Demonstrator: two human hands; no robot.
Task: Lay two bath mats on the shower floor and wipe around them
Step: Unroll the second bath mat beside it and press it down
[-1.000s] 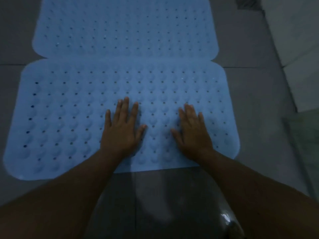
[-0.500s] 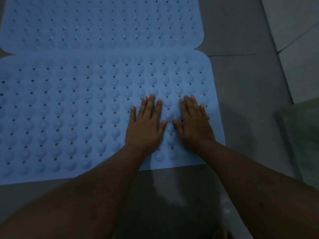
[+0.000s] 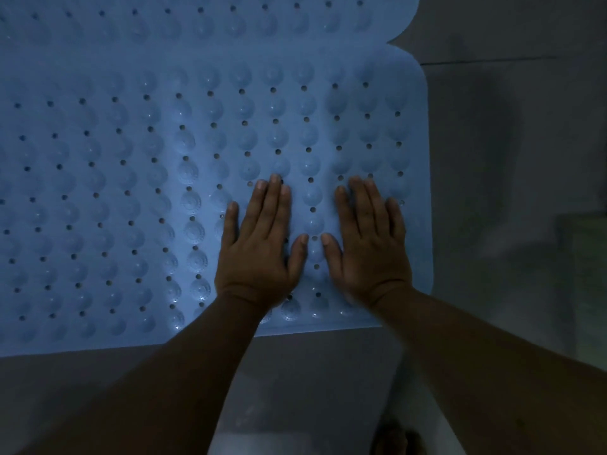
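A light blue bath mat (image 3: pixel 131 192) with rows of bumps and small holes lies flat on the grey shower floor (image 3: pixel 509 159). A second blue mat (image 3: pixel 230 18) adjoins its far edge at the top of the view. My left hand (image 3: pixel 259 247) presses flat on the near mat close to its near right corner, fingers straight and together. My right hand (image 3: pixel 368 244) presses flat beside it, nearer the mat's right edge, thumbs almost meeting. Neither hand holds anything.
Bare grey floor tile runs along the right of the mats and in front of the near edge. A pale greenish object (image 3: pixel 588 274) sits at the right border, dim and unclear. The room is dark.
Both hands have moved rightward on the near mat, toward its right corner, and closer together. The view has shifted nearer to the mat.
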